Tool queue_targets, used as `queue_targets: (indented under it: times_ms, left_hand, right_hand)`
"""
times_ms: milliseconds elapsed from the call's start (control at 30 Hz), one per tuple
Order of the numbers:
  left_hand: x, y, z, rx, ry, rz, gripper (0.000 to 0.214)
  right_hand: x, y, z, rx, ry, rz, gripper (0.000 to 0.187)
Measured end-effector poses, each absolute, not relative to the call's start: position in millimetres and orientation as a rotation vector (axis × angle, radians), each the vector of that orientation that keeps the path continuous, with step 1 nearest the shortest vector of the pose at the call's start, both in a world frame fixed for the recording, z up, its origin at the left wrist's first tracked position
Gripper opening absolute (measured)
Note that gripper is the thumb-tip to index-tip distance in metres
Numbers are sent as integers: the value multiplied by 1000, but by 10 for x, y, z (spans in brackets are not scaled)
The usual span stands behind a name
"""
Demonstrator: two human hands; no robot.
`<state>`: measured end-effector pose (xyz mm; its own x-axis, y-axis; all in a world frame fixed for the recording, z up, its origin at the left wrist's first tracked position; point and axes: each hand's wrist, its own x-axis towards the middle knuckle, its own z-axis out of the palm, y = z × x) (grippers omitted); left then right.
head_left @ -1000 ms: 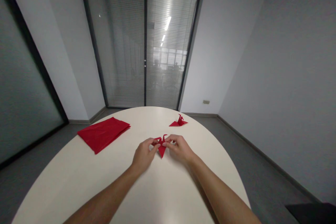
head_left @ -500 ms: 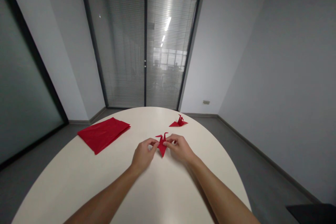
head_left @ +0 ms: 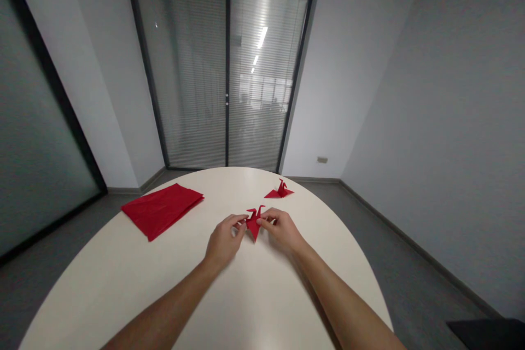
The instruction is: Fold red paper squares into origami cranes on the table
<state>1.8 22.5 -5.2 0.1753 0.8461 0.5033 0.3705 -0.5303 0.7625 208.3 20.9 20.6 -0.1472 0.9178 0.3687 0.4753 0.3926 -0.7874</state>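
A small red paper crane point(head_left: 254, 225) is between my hands, above the near middle of the round white table point(head_left: 246, 295). Its two thin points stick up and a broad point faces down toward me. My right hand point(head_left: 282, 229) pinches its right side between thumb and forefinger. At its left edge, the thumb and fingertips of my left hand point(head_left: 225, 239) hold it loosely; the exact contact there is too small to make out. Farther back, a second red paper crane point(head_left: 281, 190) stands on the table with its wings spread.
A stack of red paper sheets point(head_left: 163, 210) lies at the table's left side. Beyond the table are a glazed partition with blinds point(head_left: 188, 76) and pale walls. A dark object point(head_left: 488, 333) shows at the lower right corner.
The crane in my hands has shifted slightly up and to the right and turned a little. My left fingertips have loosened somewhat at its edge. The other crane and the paper stack stay put.
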Motion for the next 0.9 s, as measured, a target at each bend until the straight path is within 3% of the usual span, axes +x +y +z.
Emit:
queue_targets:
  times_ms: [333,900]
  left_hand:
    - [25,201,-43,1833,1179,1285,37]
    - [27,238,9,1646,1073,1301,31]
  right_hand:
    - [2059,219,145,-1224,-1736,681,21]
    - [2093,239,103,-1219,-1739,707,29]
